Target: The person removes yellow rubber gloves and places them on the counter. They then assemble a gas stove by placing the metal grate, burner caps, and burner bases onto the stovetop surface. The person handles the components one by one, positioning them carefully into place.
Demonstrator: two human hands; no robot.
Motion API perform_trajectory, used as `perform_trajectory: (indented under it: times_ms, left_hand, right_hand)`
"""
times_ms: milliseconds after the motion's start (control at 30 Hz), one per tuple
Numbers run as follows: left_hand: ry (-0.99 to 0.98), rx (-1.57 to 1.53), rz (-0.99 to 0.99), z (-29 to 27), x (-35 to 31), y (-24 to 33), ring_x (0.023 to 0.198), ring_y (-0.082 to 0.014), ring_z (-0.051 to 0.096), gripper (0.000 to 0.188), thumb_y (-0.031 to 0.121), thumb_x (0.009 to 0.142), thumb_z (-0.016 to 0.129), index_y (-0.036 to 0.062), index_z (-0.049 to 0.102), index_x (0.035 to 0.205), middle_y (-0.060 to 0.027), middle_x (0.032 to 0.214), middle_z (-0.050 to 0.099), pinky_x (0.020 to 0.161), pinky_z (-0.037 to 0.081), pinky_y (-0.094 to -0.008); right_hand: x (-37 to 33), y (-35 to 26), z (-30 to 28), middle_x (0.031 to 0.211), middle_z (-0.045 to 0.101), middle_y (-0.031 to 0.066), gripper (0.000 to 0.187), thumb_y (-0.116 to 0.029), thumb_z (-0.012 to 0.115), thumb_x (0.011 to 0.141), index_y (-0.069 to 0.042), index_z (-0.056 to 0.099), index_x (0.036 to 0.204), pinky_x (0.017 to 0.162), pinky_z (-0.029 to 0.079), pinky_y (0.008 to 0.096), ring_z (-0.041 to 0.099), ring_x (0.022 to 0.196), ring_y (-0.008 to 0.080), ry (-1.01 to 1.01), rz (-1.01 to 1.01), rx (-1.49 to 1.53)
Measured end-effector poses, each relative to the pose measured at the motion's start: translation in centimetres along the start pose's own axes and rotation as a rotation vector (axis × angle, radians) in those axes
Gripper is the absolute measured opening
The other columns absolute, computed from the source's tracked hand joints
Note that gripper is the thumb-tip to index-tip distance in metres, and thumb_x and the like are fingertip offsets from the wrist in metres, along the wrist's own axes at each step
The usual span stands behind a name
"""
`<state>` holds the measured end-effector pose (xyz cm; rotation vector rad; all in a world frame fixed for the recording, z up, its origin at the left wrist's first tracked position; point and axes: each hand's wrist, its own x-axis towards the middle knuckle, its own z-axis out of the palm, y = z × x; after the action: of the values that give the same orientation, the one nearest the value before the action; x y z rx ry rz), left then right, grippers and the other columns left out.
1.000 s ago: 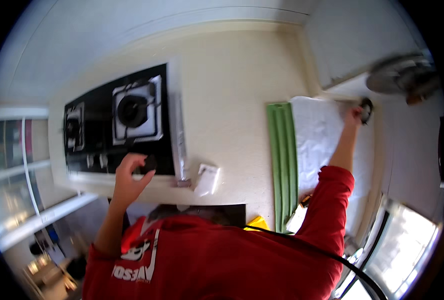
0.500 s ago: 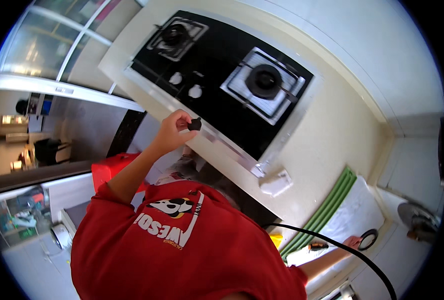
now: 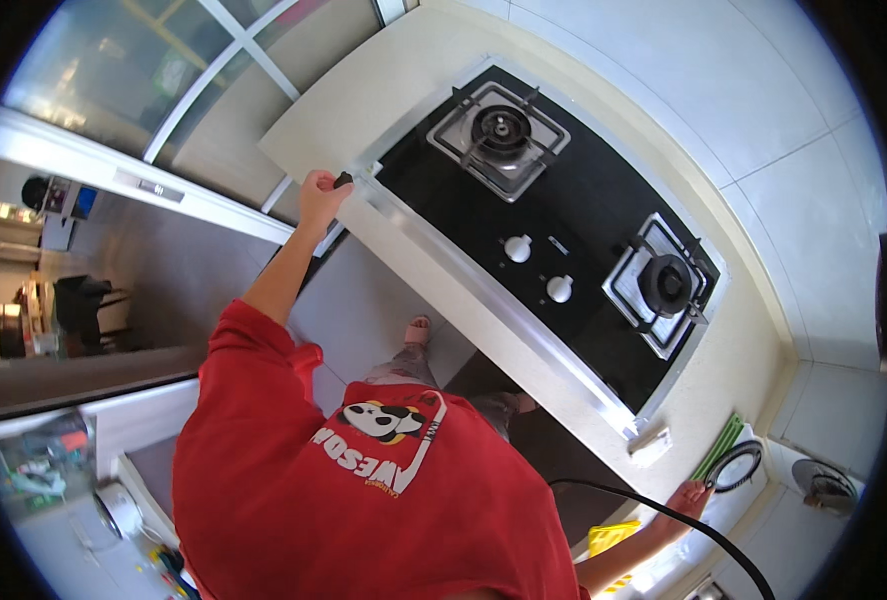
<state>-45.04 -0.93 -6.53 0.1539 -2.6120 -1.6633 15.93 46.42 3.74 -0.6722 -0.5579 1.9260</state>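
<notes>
- Left hand [image 3: 320,195] closed around small black object [image 3: 344,180], held at front-left corner of gas hob [image 3: 564,230].
- Right hand [image 3: 686,497] far right of hob, fingers touching black ring [image 3: 734,465]; grasp unclear.
- Arms spread wide, reaching both counter ends.

Bare counter [image 3: 364,110] lay open at ten o'clock of the stove [image 3: 554,240]. Two burner grates [image 3: 501,125] and two knobs [image 3: 517,248] stood up from the glass (low obstacles). At five o'clock, a black cable [image 3: 664,515] crossed the path near the small white box [image 3: 652,442].
</notes>
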Motion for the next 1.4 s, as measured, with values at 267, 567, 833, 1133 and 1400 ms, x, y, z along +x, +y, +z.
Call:
perform_trajectory:
  times_ms: [267, 567, 833, 1133, 1400]
  left_hand:
    - [0.014, 0.175, 0.12, 1.3, 12.7, -6.3, 0.073, -0.0181, 0.061, 0.037, 0.014, 0.059, 0.078, 0.0043, 0.056, 0.087, -0.0076, 0.08, 0.063, 0.067, 0.05, -0.0313]
    - [-0.066, 0.108, 0.131, 0.7, 13.9, -6.1, 0.069, -0.0147, 0.06, 0.033, 0.01, 0.063, 0.076, 0.0053, 0.054, 0.088, -0.0064, 0.079, 0.062, 0.067, 0.051, -0.0289]
    - [-0.105, 0.01, 0.158, 1.1, 14.6, -6.7, 0.068, -0.0143, 0.059, 0.033, 0.004, 0.063, 0.074, 0.005, 0.054, 0.089, -0.0062, 0.079, 0.062, 0.064, 0.05, -0.0284]
    - [-0.137, 0.131, 0.371, -0.2, 14.1, -5.8, 0.079, -0.0173, 0.06, 0.031, 0.003, 0.069, 0.072, 0.0041, 0.056, 0.097, -0.0083, 0.089, 0.06, 0.07, 0.05, -0.0292]
    - [-0.662, -0.411, -0.523, -0.9, 9.2, -1.8, 0.093, -0.017, 0.06, 0.026, 0.019, 0.092, 0.058, 0.0027, 0.051, 0.112, -0.0089, 0.107, 0.06, 0.081, 0.051, -0.031]
  right_hand:
    - [-5.0, 9.6, 13.4, 0.091, 0.062, 0.0091, 0.016, -0.01, 0.051, 0.096, 0.001, 0.057, 0.105, 0.071, 0.046, 0.0248, 0.052, 0.075, 0.0109, -0.071, -0.011, -0.512]
    - [-1.5, 16.3, 21.3, 0.081, 0.055, 0.0046, 0.017, -0.016, 0.051, 0.097, 0.0, 0.055, 0.097, 0.067, 0.039, 0.0235, 0.046, 0.073, 0.0099, -0.191, 0.043, -0.78]
    - [0.4, 23.9, 26.9, 0.076, 0.06, 0.0049, 0.015, -0.008, 0.047, 0.094, 0.001, 0.059, 0.094, 0.063, 0.047, 0.0242, 0.056, 0.064, 0.0098, -0.402, 0.199, -1.066]
    - [-2.9, 42.2, 36.5, 0.074, 0.061, 0.003, 0.017, -0.012, 0.054, 0.093, 0.003, 0.062, 0.092, 0.067, 0.046, 0.0232, 0.058, 0.07, 0.009, -0.767, 0.608, -1.157]
    - [-4.3, 57.3, 35.1, 0.076, 0.062, 0.0032, 0.017, -0.016, 0.054, 0.094, -0.001, 0.062, 0.092, 0.062, 0.044, 0.0211, 0.058, 0.068, 0.0082, -0.598, 0.797, -1.025]
